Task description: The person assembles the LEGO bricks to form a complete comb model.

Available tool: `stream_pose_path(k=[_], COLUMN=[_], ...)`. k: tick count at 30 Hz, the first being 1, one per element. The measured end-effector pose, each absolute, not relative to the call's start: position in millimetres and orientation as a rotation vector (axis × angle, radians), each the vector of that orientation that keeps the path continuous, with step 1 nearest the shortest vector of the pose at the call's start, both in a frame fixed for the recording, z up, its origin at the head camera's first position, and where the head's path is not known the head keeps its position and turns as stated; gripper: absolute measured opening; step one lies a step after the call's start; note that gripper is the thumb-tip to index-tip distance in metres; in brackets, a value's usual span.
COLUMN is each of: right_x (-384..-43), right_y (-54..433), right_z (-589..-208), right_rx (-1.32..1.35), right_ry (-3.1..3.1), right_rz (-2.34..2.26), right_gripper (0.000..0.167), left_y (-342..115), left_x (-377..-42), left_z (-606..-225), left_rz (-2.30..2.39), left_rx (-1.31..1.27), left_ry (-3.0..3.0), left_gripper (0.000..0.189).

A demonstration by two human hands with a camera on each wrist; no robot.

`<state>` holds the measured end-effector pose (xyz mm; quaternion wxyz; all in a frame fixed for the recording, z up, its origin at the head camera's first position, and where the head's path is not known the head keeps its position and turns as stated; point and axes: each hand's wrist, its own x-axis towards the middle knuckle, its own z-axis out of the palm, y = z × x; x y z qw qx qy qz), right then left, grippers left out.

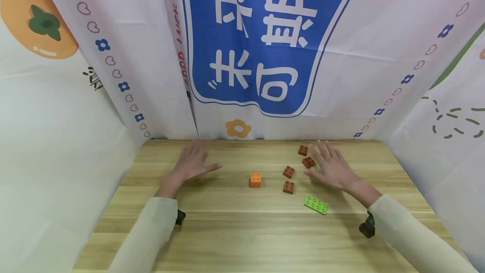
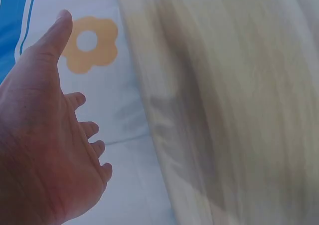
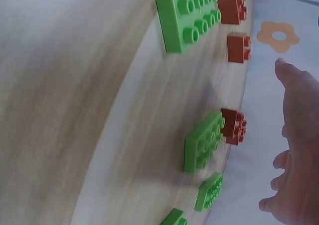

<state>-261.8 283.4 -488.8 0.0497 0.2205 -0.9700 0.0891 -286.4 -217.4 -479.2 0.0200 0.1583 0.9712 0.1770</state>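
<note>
The left arm [image 1: 147, 235] rises from the head view's lower left, the left hand [image 1: 190, 164], thumb out, left of centre; the right arm [image 1: 414, 234] slants from lower right, the right hand [image 1: 333, 169], fingers spread.

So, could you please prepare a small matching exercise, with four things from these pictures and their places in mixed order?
Things:
1. orange block
2. left hand
3. right hand
4. blue sign

Places:
A. raised close to the brown blocks
B. on the cloth behind the table
C. raised over the left part of the table
D. standing on the table, between the two hands

Pairs: 1-D, 2-C, 3-A, 4-B
</note>
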Motion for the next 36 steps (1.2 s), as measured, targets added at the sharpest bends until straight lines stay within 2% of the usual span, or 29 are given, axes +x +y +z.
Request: stream_pose_path(k=[14,36], right_x=[-242.7,-214.8], right_y=[265.3,235.2], right_z=[-490.8,-508.1], right_rx=[0.779,0.859], right_ry=[-2.934,-2.861], right_rz=[0.315,0.583], right_gripper=[0.092,0.079], left_y=[-172.8,-119.5], left_x=[-274.4,-250.6], left_z=[-498.4,-499.7], left_rz=[0.636,0.941], left_rx=[0.638,0.772], left_ry=[2.931,2.664], left_gripper=[0.104,0.108])
